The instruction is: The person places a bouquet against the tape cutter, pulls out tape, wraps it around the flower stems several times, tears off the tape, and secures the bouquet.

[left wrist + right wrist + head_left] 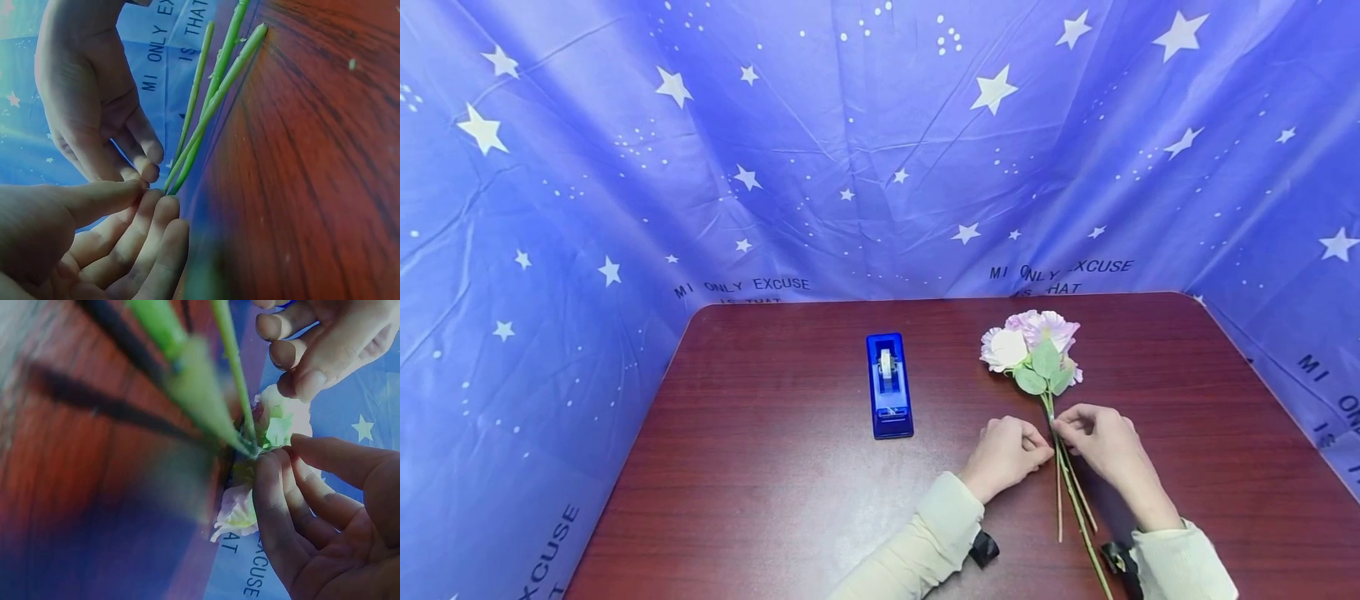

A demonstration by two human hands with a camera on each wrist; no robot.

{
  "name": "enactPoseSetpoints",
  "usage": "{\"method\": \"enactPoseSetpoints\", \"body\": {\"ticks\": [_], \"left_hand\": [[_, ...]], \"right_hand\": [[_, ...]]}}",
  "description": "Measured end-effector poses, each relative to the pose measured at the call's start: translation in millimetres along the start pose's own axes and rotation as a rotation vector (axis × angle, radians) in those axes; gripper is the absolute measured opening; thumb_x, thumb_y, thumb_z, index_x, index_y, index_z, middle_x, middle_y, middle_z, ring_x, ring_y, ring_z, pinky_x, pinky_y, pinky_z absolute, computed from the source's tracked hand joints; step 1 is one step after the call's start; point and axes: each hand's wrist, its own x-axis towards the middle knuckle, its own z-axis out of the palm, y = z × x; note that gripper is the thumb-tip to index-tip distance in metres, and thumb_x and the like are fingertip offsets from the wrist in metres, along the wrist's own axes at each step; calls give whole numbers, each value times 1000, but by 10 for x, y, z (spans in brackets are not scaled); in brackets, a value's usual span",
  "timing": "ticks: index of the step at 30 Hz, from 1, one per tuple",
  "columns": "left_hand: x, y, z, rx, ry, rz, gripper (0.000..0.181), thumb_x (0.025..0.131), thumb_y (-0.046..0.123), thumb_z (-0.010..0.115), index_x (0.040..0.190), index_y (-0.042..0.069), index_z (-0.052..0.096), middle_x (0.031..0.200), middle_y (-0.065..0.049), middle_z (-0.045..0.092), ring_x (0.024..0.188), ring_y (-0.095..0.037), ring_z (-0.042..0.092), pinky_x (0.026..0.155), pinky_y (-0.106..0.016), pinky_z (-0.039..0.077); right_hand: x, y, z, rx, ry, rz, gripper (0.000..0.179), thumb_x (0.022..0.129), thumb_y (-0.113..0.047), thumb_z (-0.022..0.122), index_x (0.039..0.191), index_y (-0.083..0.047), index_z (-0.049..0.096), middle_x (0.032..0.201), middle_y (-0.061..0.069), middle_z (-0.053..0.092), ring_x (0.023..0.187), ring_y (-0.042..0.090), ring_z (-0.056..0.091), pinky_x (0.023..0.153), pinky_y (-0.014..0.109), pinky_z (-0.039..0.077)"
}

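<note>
A bunch of artificial flowers with white and pale pink blooms and green leaves lies on the table, its long stems running toward me. My right hand pinches the stems between thumb and fingertips just below the leaves, beside a pale shiny patch. My left hand is at the stems' left side, a little nearer me, thumb and fingertips drawn together. I cannot tell whether something thin is between them. In the left wrist view, the stem ends fan out above the fingertips.
Left of the flowers, a blue tape dispenser with a roll of clear tape stands on the dark red wooden table. Blue cloth with white stars and black lettering hangs behind the table and along both sides.
</note>
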Motion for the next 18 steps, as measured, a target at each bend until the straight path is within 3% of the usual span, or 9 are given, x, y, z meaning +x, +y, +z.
{"method": "enactPoseSetpoints", "body": {"ticks": [18], "left_hand": [[-64, -118, -288, -32, 41, 45, 6, 88, 20, 74, 83, 18, 77, 63, 13, 69, 50, 15, 49, 58, -6, 39]], "right_hand": [[3, -269, 60, 56, -28, -34, 12, 92, -14, 68, 94, -3, 71, 77, 10, 74, 62, 15, 68, 56, 23, 50]]}}
